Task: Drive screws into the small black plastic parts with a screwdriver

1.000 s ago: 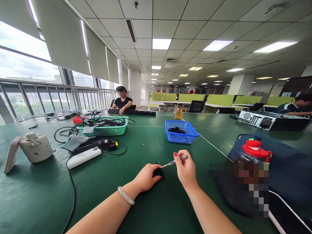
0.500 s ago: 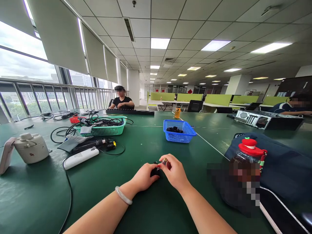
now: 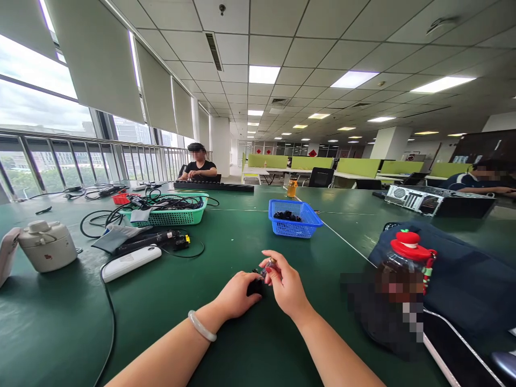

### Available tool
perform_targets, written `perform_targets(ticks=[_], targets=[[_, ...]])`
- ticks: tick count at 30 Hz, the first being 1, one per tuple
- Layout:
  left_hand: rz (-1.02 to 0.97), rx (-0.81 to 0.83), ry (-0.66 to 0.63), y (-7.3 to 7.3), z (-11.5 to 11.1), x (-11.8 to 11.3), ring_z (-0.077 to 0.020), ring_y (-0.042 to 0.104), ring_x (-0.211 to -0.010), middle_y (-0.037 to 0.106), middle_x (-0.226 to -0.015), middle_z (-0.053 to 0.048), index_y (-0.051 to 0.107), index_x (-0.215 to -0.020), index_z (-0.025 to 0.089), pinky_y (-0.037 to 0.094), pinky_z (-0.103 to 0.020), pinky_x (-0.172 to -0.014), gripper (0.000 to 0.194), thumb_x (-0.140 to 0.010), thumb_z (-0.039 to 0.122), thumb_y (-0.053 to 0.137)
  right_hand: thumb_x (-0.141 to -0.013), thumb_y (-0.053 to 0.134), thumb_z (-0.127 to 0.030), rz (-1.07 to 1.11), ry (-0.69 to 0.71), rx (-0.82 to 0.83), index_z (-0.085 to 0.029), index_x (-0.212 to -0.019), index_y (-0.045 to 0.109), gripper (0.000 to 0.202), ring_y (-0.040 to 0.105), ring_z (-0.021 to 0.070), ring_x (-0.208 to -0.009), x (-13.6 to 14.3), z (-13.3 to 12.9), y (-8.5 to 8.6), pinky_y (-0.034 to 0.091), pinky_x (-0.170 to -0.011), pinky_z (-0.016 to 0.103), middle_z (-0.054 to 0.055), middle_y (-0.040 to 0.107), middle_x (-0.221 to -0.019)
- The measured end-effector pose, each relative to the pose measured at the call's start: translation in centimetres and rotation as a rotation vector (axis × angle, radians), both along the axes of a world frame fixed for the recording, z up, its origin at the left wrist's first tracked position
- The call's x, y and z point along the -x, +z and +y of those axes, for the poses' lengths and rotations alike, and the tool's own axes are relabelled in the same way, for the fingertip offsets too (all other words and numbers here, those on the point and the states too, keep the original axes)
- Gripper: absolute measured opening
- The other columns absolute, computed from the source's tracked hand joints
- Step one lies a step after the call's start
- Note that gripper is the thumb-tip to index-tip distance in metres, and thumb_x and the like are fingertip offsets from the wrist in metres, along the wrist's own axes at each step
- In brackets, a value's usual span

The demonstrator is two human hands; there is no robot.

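Observation:
My left hand (image 3: 237, 294) rests on the green table (image 3: 226, 355), its fingers closed round a small black part (image 3: 255, 288), mostly hidden by the fingers. Just right of it, my right hand (image 3: 289, 287) pinches a small slim tool with a clear handle and a gold-coloured end (image 3: 271, 263). It looks like a small screwdriver, and its tip points toward the black part; whether it touches is hidden. Beyond both hands stands a blue basket (image 3: 296, 230) with several small black pieces (image 3: 287, 216) in it.
At left, a green basket (image 3: 181, 216) holds tangled black cables. Nearer lie a white power strip (image 3: 131, 263) and a cream pot-shaped bottle (image 3: 48, 247). A red-lidded jar (image 3: 403, 274), dark bag (image 3: 455, 279) and computer case (image 3: 439, 201) stand right. A person (image 3: 197, 166) sits across the table.
My right hand's fingers have loosened and shifted a little on the tool, with the index finger lifted straighter. My left hand stays on the black part. The view has shifted slightly.

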State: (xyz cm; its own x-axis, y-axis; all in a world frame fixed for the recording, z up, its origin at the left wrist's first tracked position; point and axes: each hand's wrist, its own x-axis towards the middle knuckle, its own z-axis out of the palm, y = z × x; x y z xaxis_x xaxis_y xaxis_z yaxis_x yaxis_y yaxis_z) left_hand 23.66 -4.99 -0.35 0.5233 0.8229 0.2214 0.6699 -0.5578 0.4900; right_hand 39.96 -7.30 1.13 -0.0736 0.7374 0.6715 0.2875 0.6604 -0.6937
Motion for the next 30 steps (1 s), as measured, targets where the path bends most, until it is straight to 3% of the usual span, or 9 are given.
perform_targets(ticks=[6, 15, 23, 30], targets=[[-0.017, 0.045, 0.022, -0.31, 0.20, 0.19, -0.0231, 0.058, -0.097, 0.064, -0.102, -0.005, 0.062, -0.115, 0.023, 0.045, -0.034, -0.088, 0.041, -0.074, 0.029, 0.064, -0.093, 0.041, -0.026, 0.164, -0.170, -0.048, -0.022, -0.116, 0.048, 0.024, 0.047, 0.0081, -0.045, -0.80, -0.02, 0.32, 0.045, -0.047, 0.023, 0.001, 0.062, -0.082], [-0.020, 0.025, 0.014, -0.43, 0.28, 0.19, -0.0228, 0.059, -0.096, 0.065, -0.102, -0.006, 0.062, -0.116, 0.023, 0.045, -0.034, -0.089, 0.043, -0.074, 0.028, 0.065, -0.092, 0.040, -0.024, 0.041, -0.167, -0.078, -0.023, -0.114, 0.049, 0.024, 0.056, 0.0114, -0.055, -0.41, -0.31, 0.16, 0.046, -0.053, 0.024, 0.002, 0.063, -0.082], [0.004, -0.015, -0.016, -0.09, 0.17, 0.10, -0.0225, 0.059, -0.091, 0.068, -0.097, -0.004, 0.063, -0.112, 0.021, 0.046, -0.034, -0.084, 0.038, -0.074, 0.025, 0.064, -0.087, 0.050, -0.025, -0.040, -0.065, 0.054, -0.023, -0.101, 0.053, 0.014, 0.055, 0.0114, -0.055, 0.10, 0.07, -0.20, 0.048, -0.056, 0.024, 0.000, 0.061, -0.077], [-0.002, 0.007, -0.026, -0.43, 0.32, 0.23, -0.0226, 0.059, -0.095, 0.067, -0.101, -0.005, 0.061, -0.115, 0.022, 0.046, -0.034, -0.087, 0.041, -0.075, 0.027, 0.066, -0.090, 0.049, -0.028, 0.055, -0.135, -0.067, -0.023, -0.102, 0.050, 0.014, 0.060, 0.0137, -0.063, -0.06, -0.66, 0.55, 0.050, -0.060, 0.025, 0.001, 0.061, -0.078]])
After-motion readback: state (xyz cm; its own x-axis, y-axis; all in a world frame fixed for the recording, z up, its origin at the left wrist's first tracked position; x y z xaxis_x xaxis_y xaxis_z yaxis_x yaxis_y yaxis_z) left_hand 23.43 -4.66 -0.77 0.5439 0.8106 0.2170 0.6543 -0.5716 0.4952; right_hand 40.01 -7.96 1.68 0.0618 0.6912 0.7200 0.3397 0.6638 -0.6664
